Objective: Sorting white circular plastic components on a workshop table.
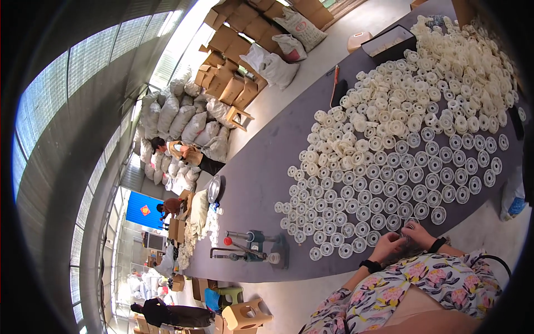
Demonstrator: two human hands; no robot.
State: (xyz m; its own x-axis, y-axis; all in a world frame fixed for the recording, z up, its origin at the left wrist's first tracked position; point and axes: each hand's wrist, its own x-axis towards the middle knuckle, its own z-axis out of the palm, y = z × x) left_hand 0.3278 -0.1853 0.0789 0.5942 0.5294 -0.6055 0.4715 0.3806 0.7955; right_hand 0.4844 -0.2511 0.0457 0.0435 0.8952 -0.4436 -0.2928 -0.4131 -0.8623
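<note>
Both my hands are close together at the near edge of the grey-covered table (239, 183). The fingers of my left hand (387, 246) are pinched together, pointing toward my right hand. My right hand (421, 236) is curled, with a small dark and pale thing at its fingertips, too small to name. Below the hands shows a dark grey, fuzzy-looking bundle (405, 250), partly hidden. Just past my fingers lie clear round plastic discs with centre holes (421, 210), spread in rough rows. Farther off, cream-coloured plastic rings (445, 55) are heaped up.
A hand press (255, 246) with a red knob stands on the table to the left. A dark open box (392, 44) and an orange-handled tool (336, 83) lie along the far edge. Beyond are stools (247, 314), cartons (233, 89), sacks (194, 125) and several people.
</note>
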